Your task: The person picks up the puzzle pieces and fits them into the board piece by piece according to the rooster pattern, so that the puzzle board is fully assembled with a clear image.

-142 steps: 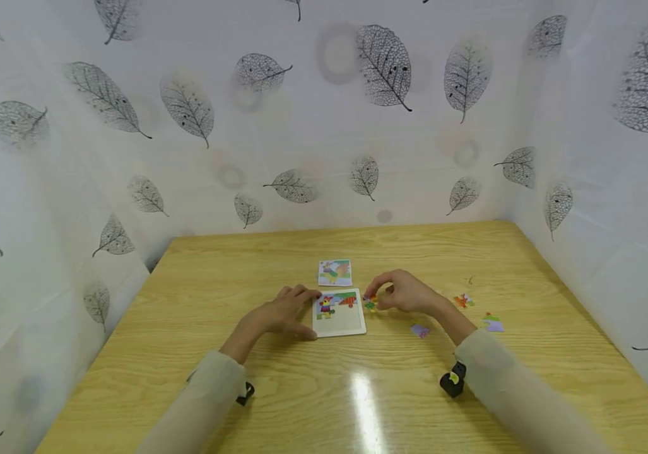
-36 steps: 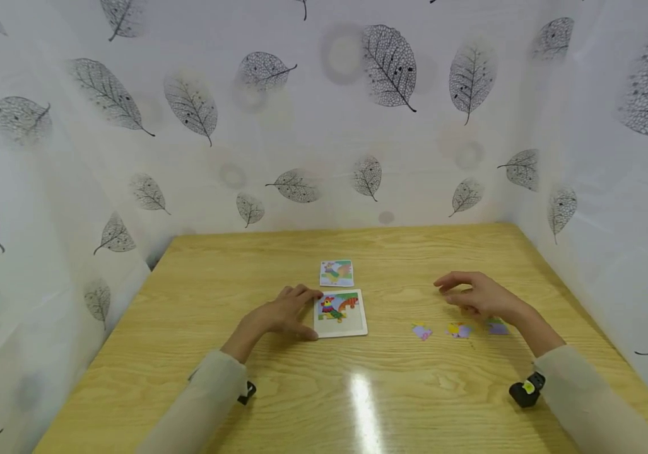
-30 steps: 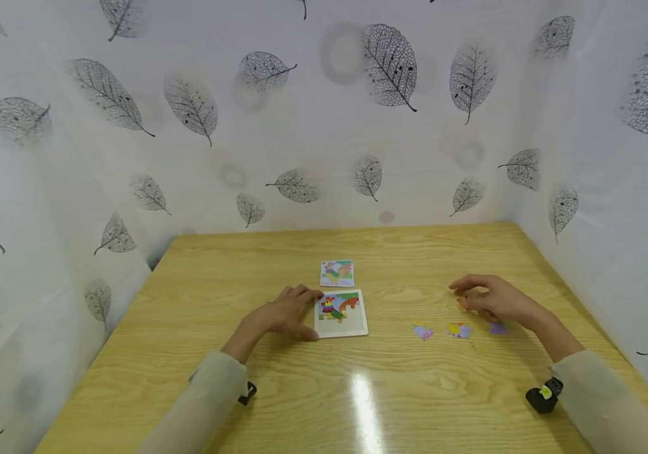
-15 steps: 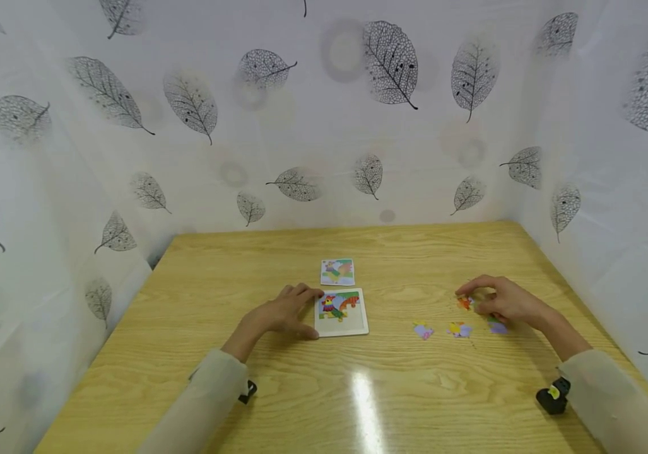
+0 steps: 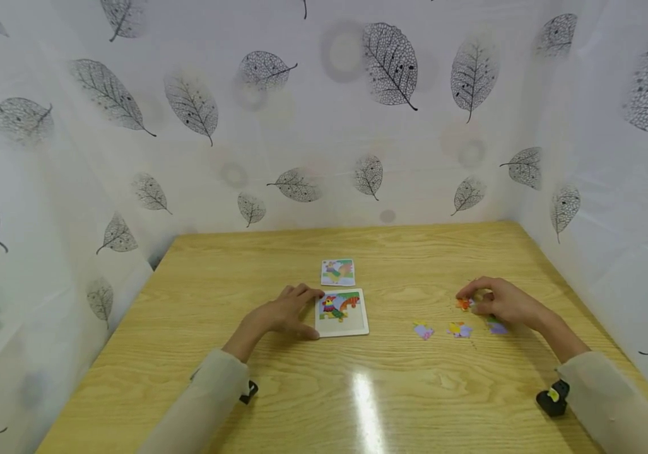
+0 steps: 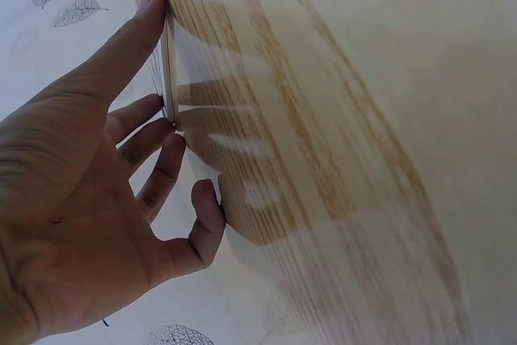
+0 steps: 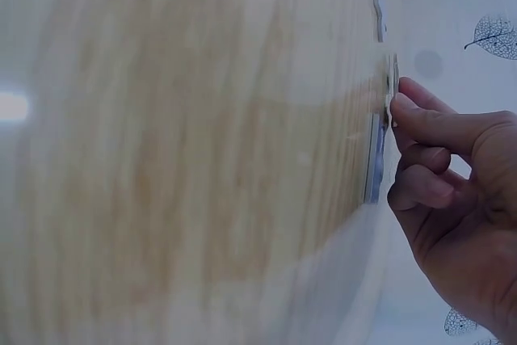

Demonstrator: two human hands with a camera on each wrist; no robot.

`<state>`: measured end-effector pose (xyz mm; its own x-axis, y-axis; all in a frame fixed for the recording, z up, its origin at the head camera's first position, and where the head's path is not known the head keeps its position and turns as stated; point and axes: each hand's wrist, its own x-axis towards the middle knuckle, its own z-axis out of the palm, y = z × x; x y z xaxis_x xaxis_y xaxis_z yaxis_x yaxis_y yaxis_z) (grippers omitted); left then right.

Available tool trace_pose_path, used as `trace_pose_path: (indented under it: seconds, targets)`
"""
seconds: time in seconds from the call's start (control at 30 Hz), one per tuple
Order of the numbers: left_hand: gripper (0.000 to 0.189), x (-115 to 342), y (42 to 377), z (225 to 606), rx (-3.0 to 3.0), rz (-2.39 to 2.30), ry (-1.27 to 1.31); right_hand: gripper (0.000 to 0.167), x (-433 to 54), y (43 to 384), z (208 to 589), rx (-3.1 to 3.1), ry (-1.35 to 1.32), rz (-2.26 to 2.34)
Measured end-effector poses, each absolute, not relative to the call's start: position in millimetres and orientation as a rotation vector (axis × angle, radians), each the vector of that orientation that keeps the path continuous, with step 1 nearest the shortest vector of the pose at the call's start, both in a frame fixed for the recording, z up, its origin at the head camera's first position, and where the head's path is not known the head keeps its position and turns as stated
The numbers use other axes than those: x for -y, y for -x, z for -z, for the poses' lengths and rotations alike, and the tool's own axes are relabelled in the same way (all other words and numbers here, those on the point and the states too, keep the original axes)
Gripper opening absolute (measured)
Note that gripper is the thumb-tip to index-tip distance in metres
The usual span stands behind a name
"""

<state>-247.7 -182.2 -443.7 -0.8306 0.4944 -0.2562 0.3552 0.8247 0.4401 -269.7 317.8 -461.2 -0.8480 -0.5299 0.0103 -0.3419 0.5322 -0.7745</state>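
Observation:
A white-framed jigsaw puzzle board [image 5: 342, 325], partly filled with a rooster picture, lies mid-table. My left hand [image 5: 282, 315] holds its left side, with the thumb at the near corner and the index finger at the far one. In the left wrist view that thumb [image 6: 133, 42] lies along the board's edge. On the right, my right hand [image 5: 505, 302] pinches an orange-red puzzle piece [image 5: 463, 304] at table level. The right wrist view shows the thumb and index fingertip [image 7: 401, 103] meeting on the thin piece. The hand partly covers a purple-green piece [image 5: 496, 326].
A rooster picture card [image 5: 337, 272] lies just beyond the board. A purple-pink piece [image 5: 423, 330] and a yellow-purple piece [image 5: 459, 329] lie right of the board. A leaf-print curtain [image 5: 312, 126] surrounds the wooden table [image 5: 233, 265] at the back and sides.
A green piece that my right hand held now sits in the board. The right hand has moved right to the orange-red piece, and a yellow-purple piece lies nearby. The left hand stays put.

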Motion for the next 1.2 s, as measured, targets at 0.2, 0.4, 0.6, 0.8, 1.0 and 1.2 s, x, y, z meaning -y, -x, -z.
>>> trace_pose_path:
  seconds: [0.2,0.4,0.6,0.8,1.0,1.2]
  targets:
    - [0.094,181.3,248.0,446.1,-2.647,-0.538,-0.642,0.031,-306.6,267.6,457.3,-2.518,0.702,1.243]
    - [0.094,180.2,247.3,443.8,-2.648,-0.541,-0.645,0.032,-290.0,268.4,452.4,-2.453,0.667,1.299]
    - [0.094,180.0,246.5,441.8,-2.65,-0.536,-0.649,0.03,-265.4,273.9,449.3,-2.449,0.696,1.311]
    - [0.093,179.8,245.2,437.8,-2.649,-0.541,-0.652,0.028,-234.3,278.9,448.8,-2.406,0.727,1.337]
    - [0.093,179.2,244.8,436.9,-2.642,-0.54,-0.657,0.025,-201.1,282.3,450.9,-2.355,0.793,1.336]
    - [0.093,178.8,245.4,438.3,-2.639,-0.538,-0.646,0.022,-171.9,281.6,454.5,-2.379,0.847,1.268]
